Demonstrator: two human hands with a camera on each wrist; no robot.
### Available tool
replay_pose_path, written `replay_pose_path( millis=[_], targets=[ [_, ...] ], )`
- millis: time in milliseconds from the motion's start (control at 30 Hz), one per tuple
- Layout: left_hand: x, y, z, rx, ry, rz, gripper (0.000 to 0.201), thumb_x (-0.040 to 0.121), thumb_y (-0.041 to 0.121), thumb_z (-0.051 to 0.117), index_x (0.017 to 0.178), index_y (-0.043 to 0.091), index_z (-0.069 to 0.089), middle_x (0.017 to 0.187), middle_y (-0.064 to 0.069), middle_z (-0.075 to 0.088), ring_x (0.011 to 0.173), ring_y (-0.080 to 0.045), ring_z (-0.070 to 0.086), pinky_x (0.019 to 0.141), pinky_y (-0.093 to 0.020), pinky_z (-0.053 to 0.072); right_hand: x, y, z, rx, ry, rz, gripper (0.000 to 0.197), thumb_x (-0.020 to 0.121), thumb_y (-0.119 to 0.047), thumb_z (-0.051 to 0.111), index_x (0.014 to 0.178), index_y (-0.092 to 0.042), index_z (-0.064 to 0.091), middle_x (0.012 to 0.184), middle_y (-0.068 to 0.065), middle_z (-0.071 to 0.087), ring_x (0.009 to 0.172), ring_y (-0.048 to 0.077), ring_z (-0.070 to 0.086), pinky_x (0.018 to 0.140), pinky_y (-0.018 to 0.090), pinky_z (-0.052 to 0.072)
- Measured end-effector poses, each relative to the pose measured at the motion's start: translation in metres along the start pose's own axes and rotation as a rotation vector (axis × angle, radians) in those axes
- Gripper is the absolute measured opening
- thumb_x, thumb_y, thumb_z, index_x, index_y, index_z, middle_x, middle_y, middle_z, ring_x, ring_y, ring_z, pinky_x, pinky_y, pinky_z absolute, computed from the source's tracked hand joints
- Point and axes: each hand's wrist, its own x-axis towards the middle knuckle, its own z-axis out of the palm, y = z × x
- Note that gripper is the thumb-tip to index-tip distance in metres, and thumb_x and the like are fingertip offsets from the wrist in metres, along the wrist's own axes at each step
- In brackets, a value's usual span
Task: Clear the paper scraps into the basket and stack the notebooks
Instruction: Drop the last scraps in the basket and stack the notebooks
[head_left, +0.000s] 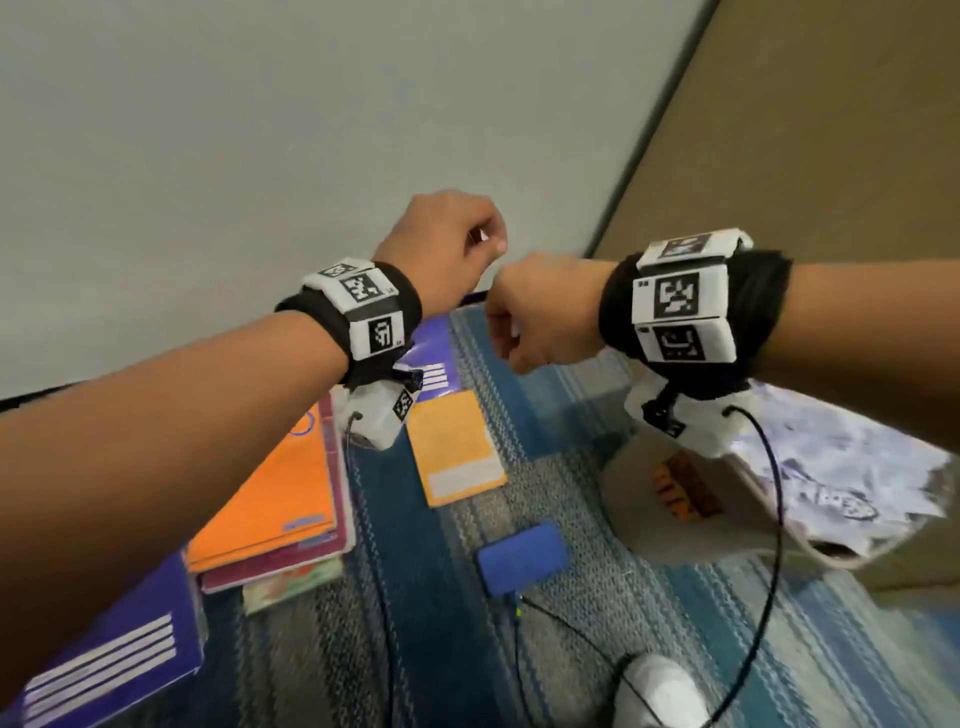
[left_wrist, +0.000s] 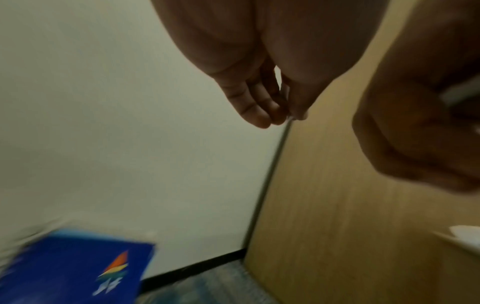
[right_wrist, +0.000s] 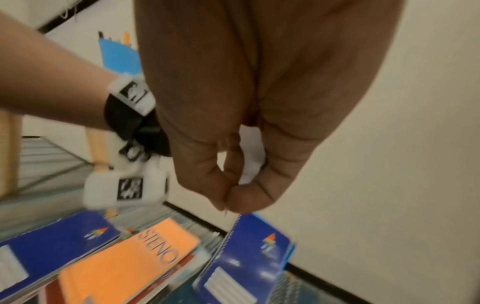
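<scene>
While both forearms fill the near part of the head view, the two hands meet at mid-frame, raised well above the floor. The right hand (head_left: 540, 317) has its fingers (right_wrist: 233, 185) curled, and the right wrist view shows a white paper scrap (right_wrist: 250, 164) pinched between thumb and fingertips. The left hand (head_left: 441, 244) is curled too; something small and pale shows at its fingertips in the head view, but the blur leaves me unable to tell whether it holds a scrap.

Below the hands lies a blue patterned rug (head_left: 597, 597). At lower left of the head view sits a purple notebook (head_left: 114, 649), and just beyond it an orange notebook (head_left: 280, 493) lies on top of a maroon one and another beneath, loosely fanned. A smaller orange notebook (head_left: 454, 447) lies apart at centre, partly over another purple notebook (head_left: 431, 358) at the foot of the wall. A small blue block (head_left: 522, 556) rests nearer, centre-low.

The basket (head_left: 675, 499), grey with an orange print and full of crumpled white paper, lies at right, below and just right of the right hand. So I judge the right hand is the nearer one to drop its scrap: the coming move is down and slightly right. The notebooks, long axes running roughly toward the wall, are not yet one stack and fall to the left hand.
</scene>
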Motion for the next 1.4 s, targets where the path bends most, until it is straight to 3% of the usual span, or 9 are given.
replay_pose_path(
  millis=[167, 267, 400, 567, 733, 833, 1033, 1200, 1400],
  targets=[
    [0.034, 0.086, 0.044, -0.116, -0.035, 0.240, 0.013, 0.090, 0.020, 0.060, 0.098, 0.016, 0.068, 0.092, -0.004, 0.064, 0.087, -0.020, 0.057, 0.081, -0.030, 0.043, -0.082, 0.085, -0.047, -0.059, -0.049, 0.240, 0.009, 0.078, -0.021, 0.069, 0.086, -0.024, 0.071, 0.081, -0.005, 0.071, 0.070, 0.012, 0.060, 0.054, 0.020, 0.039],
    [0.035, 0.128, 0.078, -0.177, -0.103, 0.329, 0.011, 0.090, 0.020, 0.059, 0.097, 0.019, 0.067, 0.090, 0.000, 0.060, 0.086, -0.018, 0.055, 0.079, -0.027, 0.041, -0.123, 0.134, -0.042, -0.014, -0.066, 0.391, 0.007, 0.079, -0.020, 0.069, 0.083, -0.026, 0.069, 0.078, -0.006, 0.070, 0.068, 0.010, 0.060, 0.057, 0.024, 0.041],
    [0.027, 0.164, 0.111, -0.210, -0.278, 0.445, 0.014, 0.094, 0.024, 0.055, 0.103, 0.018, 0.064, 0.093, 0.002, 0.056, 0.090, -0.017, 0.055, 0.083, -0.037, 0.046, -0.153, 0.177, -0.016, 0.038, -0.123, 0.488, 0.007, 0.081, -0.019, 0.068, 0.084, -0.025, 0.068, 0.072, -0.009, 0.068, 0.067, 0.011, 0.061, 0.059, 0.024, 0.044],
    [0.016, 0.189, 0.120, -0.127, -0.514, 0.555, 0.034, 0.095, 0.029, 0.056, 0.128, 0.025, 0.050, 0.117, 0.006, 0.059, 0.104, -0.012, 0.051, 0.085, -0.024, 0.036, -0.162, 0.194, 0.006, 0.051, -0.155, 0.493, 0.005, 0.083, -0.026, 0.069, 0.081, -0.027, 0.064, 0.072, -0.009, 0.065, 0.064, 0.010, 0.056, 0.058, 0.023, 0.041],
    [0.016, 0.185, 0.125, -0.148, -0.433, 0.559, 0.019, 0.096, 0.029, 0.053, 0.114, 0.023, 0.057, 0.090, 0.019, 0.052, 0.091, -0.011, 0.048, 0.079, -0.023, 0.035, -0.162, 0.203, 0.012, 0.273, -0.130, 0.513, 0.013, 0.093, -0.023, 0.055, 0.091, -0.022, 0.067, 0.073, -0.011, 0.073, 0.068, 0.009, 0.070, 0.067, 0.025, 0.053],
    [0.019, 0.177, 0.128, -0.186, -0.367, 0.592, 0.017, 0.095, 0.022, 0.054, 0.106, 0.020, 0.067, 0.101, 0.004, 0.062, 0.097, -0.016, 0.054, 0.089, -0.032, 0.042, -0.160, 0.204, 0.010, 0.252, -0.058, 0.505, 0.008, 0.091, -0.021, 0.060, 0.089, -0.022, 0.067, 0.068, -0.015, 0.071, 0.059, -0.003, 0.065, 0.067, 0.023, 0.052],
    [0.019, 0.166, 0.111, -0.193, -0.305, 0.505, 0.020, 0.093, 0.016, 0.052, 0.105, 0.022, 0.066, 0.098, 0.006, 0.066, 0.091, -0.012, 0.058, 0.084, -0.032, 0.048, -0.141, 0.190, -0.002, 0.030, -0.019, 0.502, 0.010, 0.083, -0.030, 0.067, 0.077, -0.022, 0.066, 0.064, -0.009, 0.070, 0.064, 0.007, 0.065, 0.068, 0.027, 0.053],
    [0.021, 0.121, 0.069, -0.070, -0.263, 0.420, 0.024, 0.086, 0.010, 0.049, 0.099, 0.017, 0.068, 0.095, 0.000, 0.066, 0.089, -0.021, 0.060, 0.079, -0.036, 0.049, -0.100, 0.152, -0.023, -0.069, 0.091, 0.411, 0.011, 0.085, -0.034, 0.063, 0.081, -0.023, 0.065, 0.073, -0.004, 0.063, 0.072, 0.020, 0.058, 0.069, 0.033, 0.050],
    [0.003, -0.002, -0.011, 0.135, -0.259, 0.037, 0.026, 0.084, 0.015, 0.048, 0.098, 0.025, 0.068, 0.096, 0.001, 0.070, 0.090, -0.023, 0.062, 0.079, -0.033, 0.050, -0.001, 0.054, -0.041, -0.042, 0.166, 0.169, 0.016, 0.087, -0.040, 0.059, 0.079, -0.026, 0.061, 0.077, -0.004, 0.061, 0.073, 0.020, 0.054, 0.067, 0.028, 0.042]
  ],
)
